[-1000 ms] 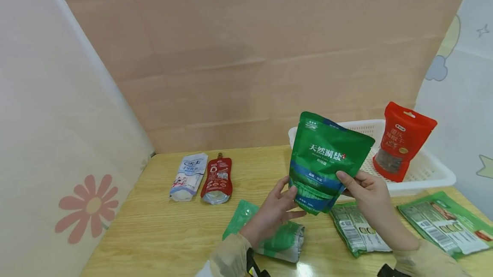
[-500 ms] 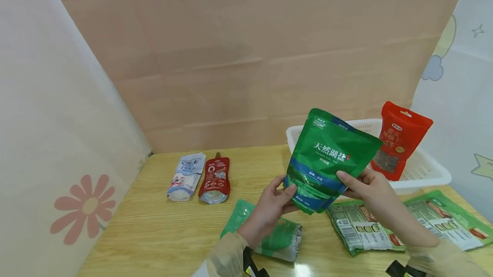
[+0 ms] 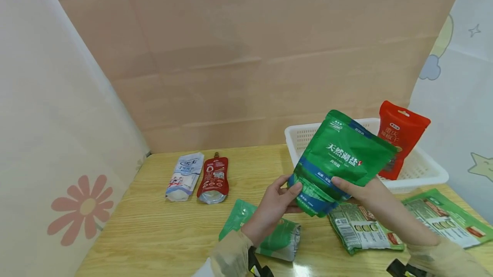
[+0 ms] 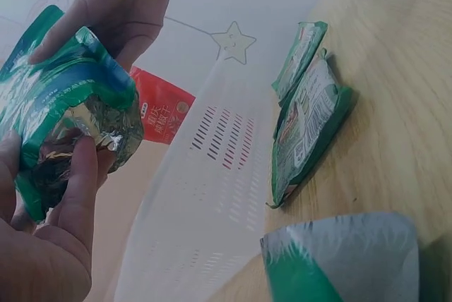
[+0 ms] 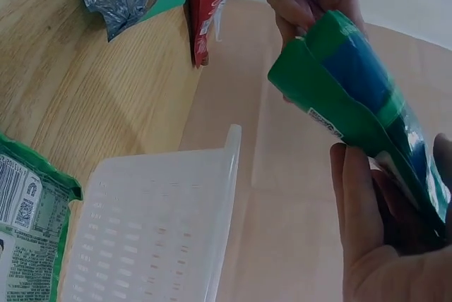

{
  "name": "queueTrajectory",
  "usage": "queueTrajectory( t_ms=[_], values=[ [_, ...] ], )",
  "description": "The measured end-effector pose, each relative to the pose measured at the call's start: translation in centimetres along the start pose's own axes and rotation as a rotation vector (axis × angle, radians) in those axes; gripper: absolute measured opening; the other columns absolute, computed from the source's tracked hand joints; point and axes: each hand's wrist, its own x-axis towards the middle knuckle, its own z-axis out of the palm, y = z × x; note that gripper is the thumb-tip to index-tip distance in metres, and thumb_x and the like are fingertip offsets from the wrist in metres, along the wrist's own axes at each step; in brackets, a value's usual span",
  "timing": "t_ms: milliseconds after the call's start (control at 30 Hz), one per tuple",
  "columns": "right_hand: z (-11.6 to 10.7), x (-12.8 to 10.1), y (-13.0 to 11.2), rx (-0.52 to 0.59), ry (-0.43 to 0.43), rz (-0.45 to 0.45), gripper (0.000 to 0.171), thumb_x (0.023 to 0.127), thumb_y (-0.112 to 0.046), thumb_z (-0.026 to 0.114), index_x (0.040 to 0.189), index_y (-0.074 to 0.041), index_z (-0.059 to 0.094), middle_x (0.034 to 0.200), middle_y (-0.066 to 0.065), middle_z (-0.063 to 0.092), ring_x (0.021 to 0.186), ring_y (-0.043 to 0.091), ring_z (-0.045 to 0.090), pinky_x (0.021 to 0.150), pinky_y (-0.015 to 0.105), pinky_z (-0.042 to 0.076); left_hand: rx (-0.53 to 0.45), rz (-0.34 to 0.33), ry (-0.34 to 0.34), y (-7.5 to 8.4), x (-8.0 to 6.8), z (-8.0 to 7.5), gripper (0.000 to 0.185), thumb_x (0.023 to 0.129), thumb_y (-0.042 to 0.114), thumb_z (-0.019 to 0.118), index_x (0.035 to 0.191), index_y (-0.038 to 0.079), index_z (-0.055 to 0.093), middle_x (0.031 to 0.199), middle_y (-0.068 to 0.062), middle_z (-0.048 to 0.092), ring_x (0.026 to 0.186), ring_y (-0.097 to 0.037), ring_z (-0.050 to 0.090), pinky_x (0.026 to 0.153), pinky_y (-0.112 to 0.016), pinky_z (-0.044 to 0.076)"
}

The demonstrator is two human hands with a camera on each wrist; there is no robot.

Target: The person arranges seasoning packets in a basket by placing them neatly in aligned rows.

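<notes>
On screen I have the left hand [image 3: 271,204] and right hand [image 3: 366,192] both pinching the green pouch [image 3: 344,153], raised in front of the white basket [image 3: 423,182]; a red packet [image 3: 400,133] tilts inside it.

Both hands [image 3: 278,200] [image 3: 366,191] grip, side by side, thumbs [image 3: 294,190] foremost.

Person's L grip [image 3: 274,204] pinches green/blue pouch [image 3: 344,150] nr its lower L corner, R grip [image 3: 363,191] holds its lower R side; pouch tilted, up off worktop [image 3: 146,234], part-hiding white basket [image 3: 425,178] at far R; red bag [image 3: 402,133] stands tilted in basket; 2 green packs [image 3: 443,221] lie nr R; green/silver pouch [image 3: 283,240] nr ctr, part-hidden by L wrist [image 3: 250,230]; white pouch [image 3: 185,174] & red spouted pouch [image 3: 214,176] side by side, far L
</notes>
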Motion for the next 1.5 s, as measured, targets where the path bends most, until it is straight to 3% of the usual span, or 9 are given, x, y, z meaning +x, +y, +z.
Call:
queueTrajectory(
  t_ms=[167,333,467,633,800,967,1133,1333,1500],
  values=[
    [-0.4,-0.1,0.1,0.046,0.023,0.027,0.062,0.096,-0.036,0.054,0.143,-0.008,0.024,0.111,-0.015,0.056,0.097,0.007,0.062,0.08,0.037,0.057,0.045,0.016,-0.001,0.3,0.2,0.4,0.042,0.095,0.03,0.058,0.132,0.011,0.052,0.108,-0.026,0.068,0.085,-0.028,0.072,0.081,-0.041,0.057],
    [-0.2,-0.3,-0.2,0.04,0.046,0.015,0.059,0.096,-0.037,0.054,0.142,-0.012,0.027,0.105,-0.022,0.056,0.093,0.002,0.061,0.077,0.031,0.055,0.078,0.016,0.019,0.6,0.3,0.6,0.045,0.095,0.033,0.058,0.133,0.01,0.051,0.106,-0.026,0.069,0.082,-0.028,0.072,0.077,-0.037,0.058],
    [-0.4,-0.5,-0.4,0.002,0.067,0.015,0.059,0.096,-0.037,0.054,0.142,-0.012,0.028,0.11,-0.017,0.058,0.092,-0.001,0.06,0.077,0.029,0.054,0.081,0.004,0.018,0.8,0.4,0.7,0.045,0.095,0.034,0.058,0.132,0.009,0.05,0.106,-0.025,0.069,0.083,-0.03,0.072,0.078,-0.037,0.058],
    [-0.9,-0.8,-0.3,-0.096,0.066,0.007,0.062,0.097,-0.036,0.053,0.144,-0.005,0.025,0.128,0.009,0.055,0.093,-0.005,0.058,0.079,0.027,0.055,0.08,-0.014,-0.004,0.9,0.5,1.0,0.044,0.096,0.034,0.056,0.13,0.007,0.049,0.106,-0.027,0.068,0.085,-0.032,0.072,0.079,-0.039,0.058],
    [-1.2,-1.1,0.1,-0.076,0.062,-0.004,0.061,0.098,-0.034,0.051,0.145,-0.005,0.024,0.124,-0.003,0.057,0.091,-0.009,0.058,0.077,0.022,0.053,0.111,-0.048,-0.051,0.8,0.8,1.2,0.046,0.097,0.037,0.053,0.13,0.006,0.048,0.107,-0.026,0.069,0.09,-0.034,0.071,0.079,-0.037,0.058],
    [-1.6,-1.7,0.5,-0.096,0.085,0.001,0.062,0.099,-0.034,0.05,0.146,-0.004,0.023,0.128,0.003,0.057,0.089,-0.009,0.06,0.075,0.021,0.054,0.149,-0.066,-0.139,0.7,1.1,1.6,0.044,0.099,0.037,0.048,0.131,0.007,0.047,0.111,-0.026,0.068,0.096,-0.037,0.069,0.08,-0.038,0.058],
    [-2.3,-2.3,1.1,-0.079,0.104,0.026,0.064,0.099,-0.035,0.05,0.147,-0.004,0.022,0.111,-0.025,0.057,0.086,-0.007,0.062,0.072,0.022,0.055,0.157,-0.061,-0.212,0.7,1.2,2.0,0.044,0.1,0.036,0.047,0.133,0.007,0.044,0.115,-0.027,0.065,0.103,-0.041,0.066,0.083,-0.04,0.057],
    [-3.7,-2.8,1.5,-0.137,0.113,0.067,0.068,0.098,-0.039,0.05,0.148,-0.004,0.019,0.115,-0.02,0.057,0.087,-0.011,0.058,0.072,0.021,0.055,0.42,-0.025,-0.134,1.3,1.4,1.9,0.047,0.098,0.04,0.05,0.134,0.01,0.048,0.115,-0.013,0.066,0.1,-0.025,0.068,0.085,-0.032,0.055],
    [-5.5,-3.3,2.0,-0.127,0.153,0.02,0.046,0.099,-0.033,0.05,0.139,-0.03,0.029,0.104,-0.038,0.05,0.086,-0.014,0.057,0.069,0.017,0.052,0.952,0.279,0.021,1.6,1.6,2.3,0.029,0.097,0.031,0.054,0.119,0.013,0.06,0.111,-0.003,0.068,0.098,-0.015,0.065,0.076,-0.018,0.051]
  ],
)
